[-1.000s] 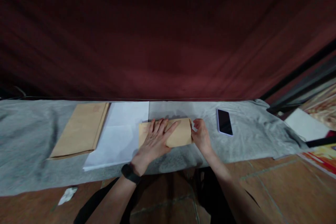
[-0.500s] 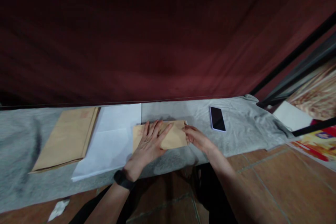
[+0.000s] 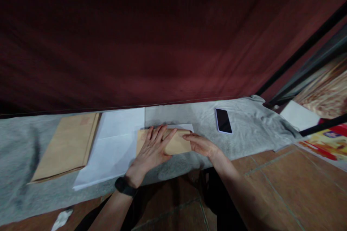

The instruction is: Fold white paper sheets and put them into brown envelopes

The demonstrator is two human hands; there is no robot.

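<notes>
A small brown paper envelope (image 3: 179,144) lies in front of me on the grey cloth. My left hand (image 3: 155,144) rests flat on it with the fingers spread, a dark band around the wrist. At its right end, my right hand (image 3: 200,143) pinches the edge, thumb on top and the other fingers underneath. A white paper edge (image 3: 189,127) shows behind the envelope's upper right corner. White sheets (image 3: 116,144) with a crease lie just to the left of the envelope.
Large brown envelopes (image 3: 67,140) lie stacked at the left. A phone (image 3: 223,120) rests on the grey cloth (image 3: 252,126) at the right. Dark red fabric (image 3: 162,43) hangs behind, and black bars (image 3: 303,50) rise at right. Crumpled white tissue (image 3: 62,218) lies on the tiled floor.
The right end of the envelope now bulges up under my right hand, whose thumb has moved left onto it. More white paper shows behind. My left hand stays in place.
</notes>
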